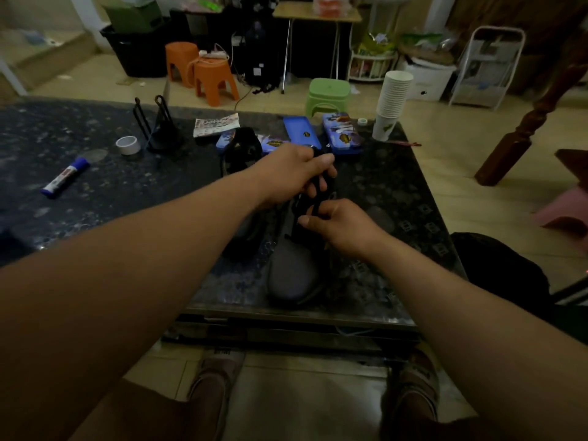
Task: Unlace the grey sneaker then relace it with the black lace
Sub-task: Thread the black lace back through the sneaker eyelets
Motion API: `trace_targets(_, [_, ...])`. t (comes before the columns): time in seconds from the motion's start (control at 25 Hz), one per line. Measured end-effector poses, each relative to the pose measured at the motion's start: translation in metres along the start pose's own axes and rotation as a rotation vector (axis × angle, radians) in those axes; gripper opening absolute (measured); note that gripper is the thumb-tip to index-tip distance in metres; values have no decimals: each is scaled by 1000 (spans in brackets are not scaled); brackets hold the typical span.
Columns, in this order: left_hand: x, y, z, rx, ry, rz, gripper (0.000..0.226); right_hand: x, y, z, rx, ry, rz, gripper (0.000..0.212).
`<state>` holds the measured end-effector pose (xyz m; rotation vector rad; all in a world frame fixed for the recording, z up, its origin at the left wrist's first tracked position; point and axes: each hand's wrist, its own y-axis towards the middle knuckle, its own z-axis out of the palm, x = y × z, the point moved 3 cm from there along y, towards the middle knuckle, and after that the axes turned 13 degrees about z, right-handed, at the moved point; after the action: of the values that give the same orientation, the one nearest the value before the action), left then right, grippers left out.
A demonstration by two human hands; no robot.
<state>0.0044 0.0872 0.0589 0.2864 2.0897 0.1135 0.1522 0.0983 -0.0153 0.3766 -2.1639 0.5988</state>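
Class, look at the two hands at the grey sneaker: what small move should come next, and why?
Probably the left hand should draw the black lace a little away from the grey sneaker, with the right hand pinching it low. Both hands grip the lace, which runs between them, so a short pull looks likely. Whether it is coming out or going in is unclear.
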Motion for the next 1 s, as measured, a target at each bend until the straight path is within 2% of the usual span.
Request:
trace_targets(0.08, [21, -29, 10, -220, -55, -16, 17, -4, 4, 3, -22, -41, -16, 23])
trace_targets(0.12, [36, -51, 21, -329, -36, -40, 24, -6, 5, 2, -33, -51, -30, 22])
trace_targets(0.16, [49, -75, 36, -360, 19, -67, 41, -7, 5, -1, -40, -49, -40, 19])
trace_targets(0.24, [71, -114, 74, -209, 218, -132, 86, -9, 6, -3, -26, -33, -24, 18])
trace_targets(0.28, [79, -124, 89, -156, 314, -148, 99, -9, 6, -3, -24, -37, -11, 18])
trace_targets(0.36, [83, -127, 100, -182, 417, -160, 105, -2, 6, -4, -54, -41, 8, 19])
trace_targets(0.56, [83, -127, 98, -206, 386, -197, 102, 29, 15, -24, -152, 22, 21, 16])
trace_targets(0.64, [78, -123, 89, -268, 222, -140, 90, 36, 18, -26, -110, 6, -1, 16])
trace_targets(0.72, [68, -102, 68, -345, 114, -53, 58, 38, 19, -26, -59, -10, -23, 15])
trace_targets(0.84, [54, -67, 42, -146, 252, -44, 14, 31, 19, -29, -27, -29, -23, 15])
trace_targets(0.92, [51, -60, 38, -67, 306, -43, 6, 26, 17, -33, -2, -5, -7, 15])
trace_targets(1.0, [53, -60, 40, -93, 297, -13, 14, 21, 16, -37, 15, 13, 3, 16])
